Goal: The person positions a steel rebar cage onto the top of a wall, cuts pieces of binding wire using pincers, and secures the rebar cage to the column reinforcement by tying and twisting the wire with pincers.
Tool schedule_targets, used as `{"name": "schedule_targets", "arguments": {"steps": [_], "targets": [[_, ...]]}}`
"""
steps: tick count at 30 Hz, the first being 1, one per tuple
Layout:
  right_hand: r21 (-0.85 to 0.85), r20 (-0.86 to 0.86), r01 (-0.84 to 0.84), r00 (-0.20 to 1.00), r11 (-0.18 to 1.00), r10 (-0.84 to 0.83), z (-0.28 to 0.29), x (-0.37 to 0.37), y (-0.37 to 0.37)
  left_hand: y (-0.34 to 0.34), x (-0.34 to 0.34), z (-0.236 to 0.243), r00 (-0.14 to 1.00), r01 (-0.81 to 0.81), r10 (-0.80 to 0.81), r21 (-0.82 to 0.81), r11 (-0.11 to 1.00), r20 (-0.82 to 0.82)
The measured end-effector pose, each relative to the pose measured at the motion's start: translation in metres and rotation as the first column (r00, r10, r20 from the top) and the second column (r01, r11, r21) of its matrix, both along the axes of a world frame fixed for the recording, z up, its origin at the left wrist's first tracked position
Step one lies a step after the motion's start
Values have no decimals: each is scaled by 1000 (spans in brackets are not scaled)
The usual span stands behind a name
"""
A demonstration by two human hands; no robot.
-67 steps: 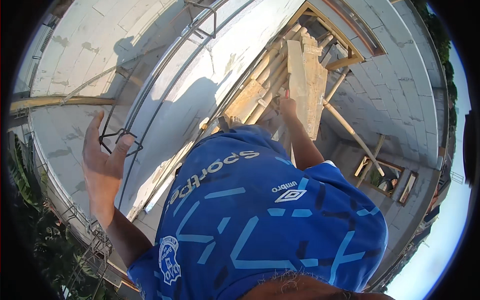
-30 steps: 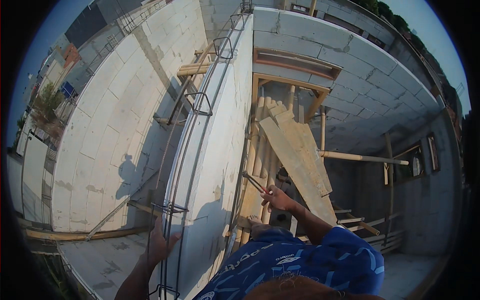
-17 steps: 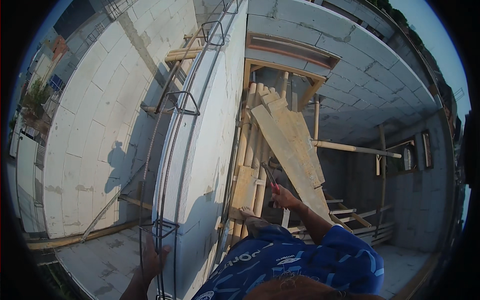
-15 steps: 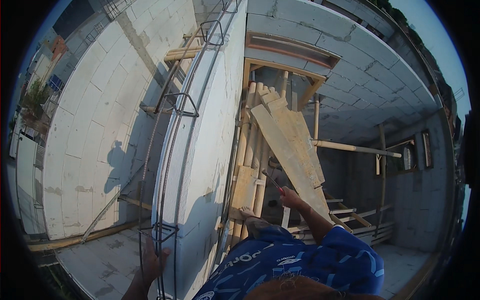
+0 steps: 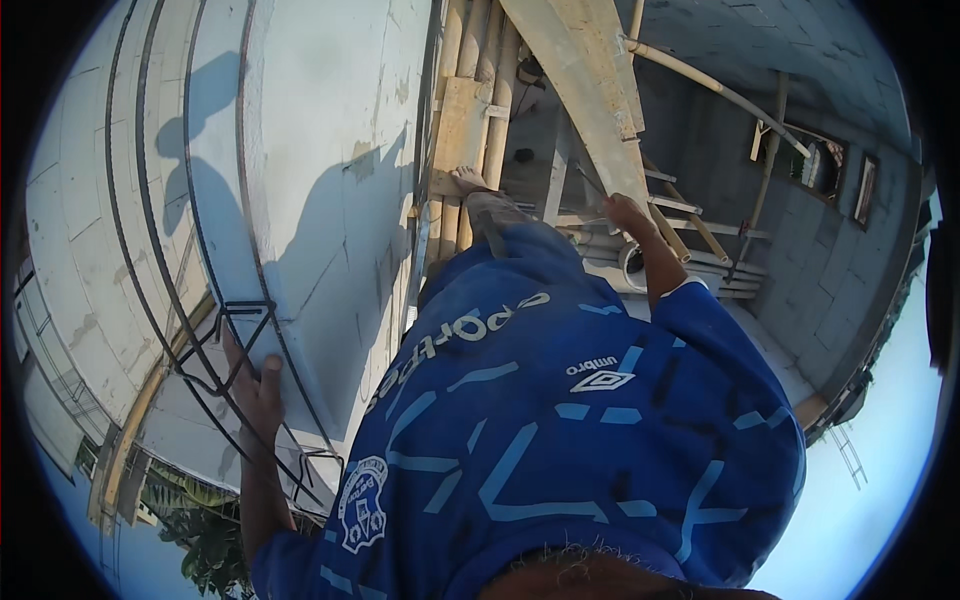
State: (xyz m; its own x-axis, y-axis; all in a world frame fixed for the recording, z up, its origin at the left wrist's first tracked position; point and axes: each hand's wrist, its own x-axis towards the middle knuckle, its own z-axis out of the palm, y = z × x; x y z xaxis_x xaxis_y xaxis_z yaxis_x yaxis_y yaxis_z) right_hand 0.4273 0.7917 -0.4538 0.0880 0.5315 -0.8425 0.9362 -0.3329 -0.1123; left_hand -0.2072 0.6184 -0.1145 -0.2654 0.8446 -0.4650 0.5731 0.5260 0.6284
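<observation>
My left hand is at the steel rebar cage that runs along the top of the white block wall. Its fingers reach in behind a bar by a stirrup, and the thumb stands up beside it. Over on the right, my right hand is closed around a slim hand tool. Only its thin shaft shows now; the handle is covered by the fist, and its exact kind cannot be made out. My bare foot stands on a board laid over bamboo poles.
Bamboo poles and long planks form a walkway beside the wall. A bamboo pole juts to the right. Below lie a lower room and several pale pipes. Another block wall stands at far left, with green leaves beneath.
My view has tilted down and back toward my body, so more of my blue shirt shows. My left hand stays at the rebar cage; the right still holds the tool, its red handle now hidden.
</observation>
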Motion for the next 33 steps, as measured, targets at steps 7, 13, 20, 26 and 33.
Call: {"name": "schedule_targets", "arguments": {"steps": [7,13,20,26,33], "targets": [[3,-78,121,990,993,-121,8,-1,-27,1,13,6,996,-46,46,-2,999,76],[96,16,-212,977,972,212,-20,16,-46,-1,12,4,989,-78,82,-38,996,123],[168,-20,-133,990,977,138,-16,-16,-15,-1,6,3,992,-80,87,-71,994,95],[249,-53,-105,991,963,122,-6,-34,16,6,7,9,993,-78,84,-71,994,84],[247,-155,-20,986,969,60,6,-70,40,18,23,22,997,-41,49,-121,992,68]]}}
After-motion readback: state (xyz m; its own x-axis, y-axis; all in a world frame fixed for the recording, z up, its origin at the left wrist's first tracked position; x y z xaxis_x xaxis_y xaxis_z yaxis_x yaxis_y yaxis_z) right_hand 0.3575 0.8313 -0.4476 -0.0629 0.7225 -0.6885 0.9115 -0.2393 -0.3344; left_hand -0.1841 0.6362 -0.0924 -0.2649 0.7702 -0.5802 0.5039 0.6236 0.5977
